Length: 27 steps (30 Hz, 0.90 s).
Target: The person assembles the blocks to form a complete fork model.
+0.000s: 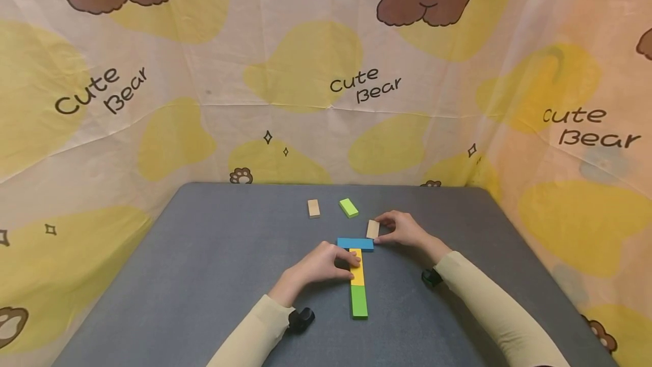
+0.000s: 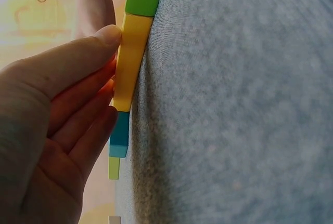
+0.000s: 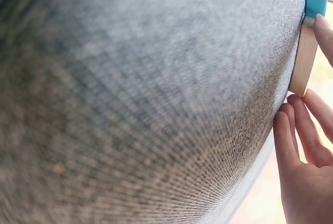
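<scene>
A yellow block (image 1: 357, 276) lies flat, end to end with a green block (image 1: 359, 302) nearer me. A blue block (image 1: 355, 244) lies crosswise at the yellow block's far end, forming a T. My left hand (image 1: 319, 264) rests its thumb and fingertips on the yellow block; in the left wrist view the fingers (image 2: 86, 104) lie along its upper face. With thumb and fingers at opposite ends, my right hand (image 1: 406, 229) pinches a plain wooden block (image 1: 373, 229) beside the blue block's right end. Whether those two blocks touch, I cannot tell.
Farther back on the grey table (image 1: 244, 225) lie another plain wooden block (image 1: 313, 208) and a light green block (image 1: 348, 208). A printed cloth (image 1: 295, 123) hangs behind the table and along its sides.
</scene>
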Each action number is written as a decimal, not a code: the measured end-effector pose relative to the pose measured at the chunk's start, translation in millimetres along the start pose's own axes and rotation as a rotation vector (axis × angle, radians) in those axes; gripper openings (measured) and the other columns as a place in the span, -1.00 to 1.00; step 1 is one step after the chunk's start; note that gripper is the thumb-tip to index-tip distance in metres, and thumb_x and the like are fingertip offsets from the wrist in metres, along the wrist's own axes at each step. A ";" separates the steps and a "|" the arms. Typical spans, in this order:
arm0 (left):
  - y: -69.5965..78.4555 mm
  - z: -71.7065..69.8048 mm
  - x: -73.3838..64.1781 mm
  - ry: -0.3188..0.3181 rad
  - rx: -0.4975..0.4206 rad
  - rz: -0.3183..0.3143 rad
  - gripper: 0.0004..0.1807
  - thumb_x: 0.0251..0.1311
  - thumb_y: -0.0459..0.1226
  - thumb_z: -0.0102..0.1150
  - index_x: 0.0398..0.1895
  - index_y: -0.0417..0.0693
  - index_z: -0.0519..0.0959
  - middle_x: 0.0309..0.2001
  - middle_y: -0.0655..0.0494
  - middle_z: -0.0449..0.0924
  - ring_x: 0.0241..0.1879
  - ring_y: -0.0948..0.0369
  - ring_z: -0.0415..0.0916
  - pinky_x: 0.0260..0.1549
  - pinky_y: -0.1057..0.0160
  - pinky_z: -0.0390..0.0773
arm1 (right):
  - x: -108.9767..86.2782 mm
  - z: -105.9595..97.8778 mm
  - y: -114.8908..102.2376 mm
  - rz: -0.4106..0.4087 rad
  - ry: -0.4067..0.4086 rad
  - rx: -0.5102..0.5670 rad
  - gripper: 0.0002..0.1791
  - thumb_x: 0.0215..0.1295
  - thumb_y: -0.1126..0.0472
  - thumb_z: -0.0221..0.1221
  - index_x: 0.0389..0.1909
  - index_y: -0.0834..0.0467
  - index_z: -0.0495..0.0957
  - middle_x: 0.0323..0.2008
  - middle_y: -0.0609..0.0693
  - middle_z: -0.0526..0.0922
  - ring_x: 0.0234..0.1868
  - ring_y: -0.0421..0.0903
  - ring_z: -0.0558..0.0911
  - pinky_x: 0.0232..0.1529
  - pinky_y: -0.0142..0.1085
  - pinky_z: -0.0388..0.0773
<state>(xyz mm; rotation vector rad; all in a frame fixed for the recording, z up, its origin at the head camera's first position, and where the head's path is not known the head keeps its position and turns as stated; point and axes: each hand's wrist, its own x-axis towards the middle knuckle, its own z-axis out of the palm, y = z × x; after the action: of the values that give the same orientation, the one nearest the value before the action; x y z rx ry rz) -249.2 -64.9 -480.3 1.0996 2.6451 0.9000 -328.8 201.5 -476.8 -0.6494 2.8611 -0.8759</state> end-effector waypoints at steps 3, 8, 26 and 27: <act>0.0 -0.1 -0.1 0.001 0.001 0.003 -0.70 0.06 -0.08 0.39 -0.09 0.25 0.71 0.02 0.39 0.68 0.07 0.46 0.59 0.13 0.38 0.54 | -0.1 -0.1 -0.5 0.002 0.000 -0.004 -0.28 -0.09 -0.16 0.45 0.08 0.14 0.58 0.03 0.09 0.63 0.05 0.01 0.61 0.14 -0.05 0.59; -0.4 -0.2 -0.7 0.003 0.004 0.006 -0.69 0.05 -0.09 0.40 -0.08 0.23 0.71 0.02 0.38 0.68 0.08 0.46 0.59 0.14 0.37 0.54 | -0.2 -0.3 -1.2 0.014 0.001 -0.004 -0.28 -0.08 -0.16 0.45 0.09 0.14 0.57 0.05 0.09 0.63 0.07 0.02 0.61 0.16 -0.05 0.58; -0.1 -0.3 -0.4 -0.004 0.001 0.001 -0.69 0.06 -0.08 0.39 -0.08 0.24 0.70 0.03 0.37 0.68 0.10 0.46 0.58 0.15 0.36 0.54 | -2.3 -5.6 -4.8 0.021 -0.034 0.014 -0.31 -0.04 -0.10 0.44 0.11 0.15 0.56 0.07 0.11 0.63 0.11 0.06 0.60 0.19 -0.02 0.55; -0.2 -0.1 -0.1 -0.004 0.001 0.000 -0.69 0.06 -0.08 0.39 -0.08 0.25 0.70 0.02 0.37 0.68 0.11 0.46 0.57 0.15 0.36 0.54 | -1.6 -6.4 -4.2 0.022 -0.041 0.011 -0.31 -0.03 -0.11 0.44 0.12 0.14 0.56 0.08 0.10 0.63 0.11 0.05 0.61 0.18 -0.03 0.55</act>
<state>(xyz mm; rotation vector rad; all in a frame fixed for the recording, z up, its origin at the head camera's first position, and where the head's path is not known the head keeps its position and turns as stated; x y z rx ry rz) -249.3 -65.1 -480.4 1.1011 2.6432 0.8956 -327.1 202.3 -469.2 -0.6258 2.8195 -0.8648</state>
